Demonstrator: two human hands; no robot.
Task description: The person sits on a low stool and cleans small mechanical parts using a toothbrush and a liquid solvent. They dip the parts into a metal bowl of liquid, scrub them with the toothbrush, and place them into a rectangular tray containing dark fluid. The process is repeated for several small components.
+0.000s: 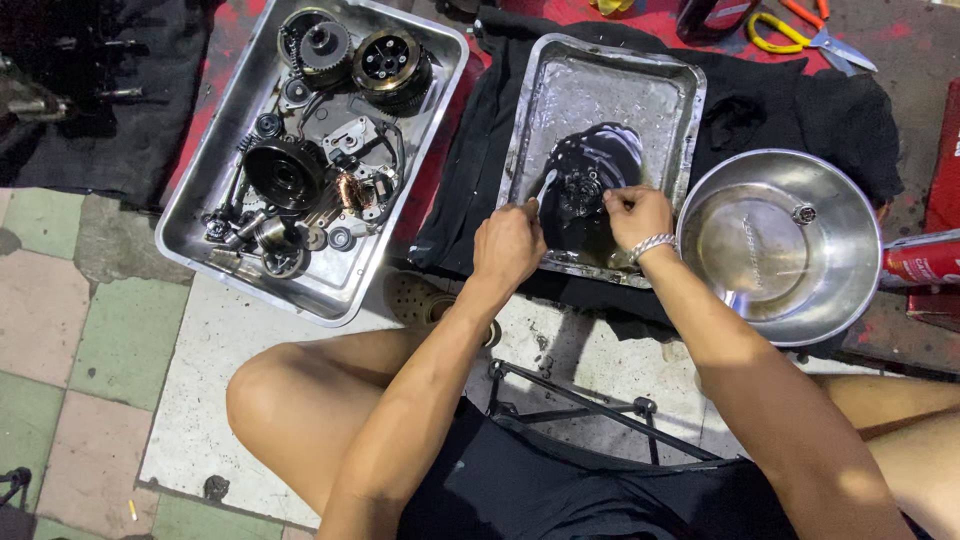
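A dark, oily round engine part (590, 185) sits in the steel tray (680, 110). Right of the tray, a red can (920, 262) lies past a steel bowl (850, 290). The left hand (508, 245), fingers closed on a brush (545, 188), and the right hand (635, 215), fingers pinching the part, meet over the tray.

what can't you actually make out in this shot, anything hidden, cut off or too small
- Head view: the tool in the left hand; only a pale tip shows, the fist hides the rest.
- What the right hand pinches; its fingers cover it.
- The dark round part in the middle tray: black on dark liquid, details lost.
- Small parts in the left tray: too small to name.
- Red can: cut off by the right edge.
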